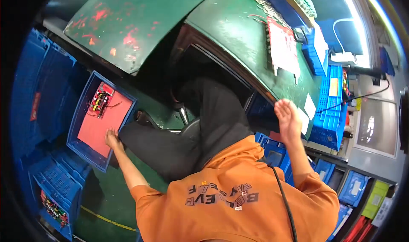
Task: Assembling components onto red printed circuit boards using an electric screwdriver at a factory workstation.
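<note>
My left hand [111, 138] reaches down to the side wall of a blue crate [73, 140] at the left. Its fingers are curled at the edge of a pink sheet [94, 133] lying inside; whether they grip the sheet or the rim is hidden. On the sheet's far end sits a circuit board [101, 100] with thin wires and small coloured parts. My right hand [289, 120] is raised by the near edge of the green workbench [230, 29], fingers stretched out and nothing in them.
A white-and-red panel [283, 46] lies on the bench, with blue bins [328, 114] at its right. Another green table [110, 29] stands at the far left. Blue crates [55, 178] stack at the left, one holding boards. A chair's metal leg [183, 114] is beside my legs.
</note>
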